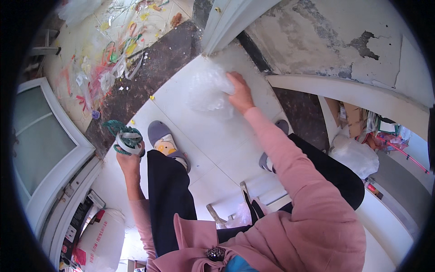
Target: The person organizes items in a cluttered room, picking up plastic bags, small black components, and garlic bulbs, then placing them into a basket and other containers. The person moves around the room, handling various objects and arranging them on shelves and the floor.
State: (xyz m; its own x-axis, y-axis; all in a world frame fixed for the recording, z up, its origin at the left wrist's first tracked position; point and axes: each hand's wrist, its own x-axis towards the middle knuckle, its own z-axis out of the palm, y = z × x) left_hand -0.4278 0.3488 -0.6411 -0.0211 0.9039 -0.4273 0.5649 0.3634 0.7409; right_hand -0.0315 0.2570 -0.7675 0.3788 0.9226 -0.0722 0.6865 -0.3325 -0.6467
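My left hand [131, 159] is closed around a bundle of green rope [124, 131], off to the left of my left shoe. Among its loops runs a white band [127, 144], perhaps plastic. Out in front, my right hand [242, 95] grips the right side of a crumpled, translucent plastic bag [210, 86]. Blur softens the bag's outline, and whether it touches the white tiled floor [200, 136] I cannot tell. Its contents, if any, do not show.
A dark stone threshold [153, 68] crosses at upper left, with scattered plastic scraps [105, 74] beyond it. A white door frame [224, 27] rises ahead. A glazed white door [47, 129] stands left. At right are a stuffed clear bag [355, 154] and a cardboard box [351, 117].
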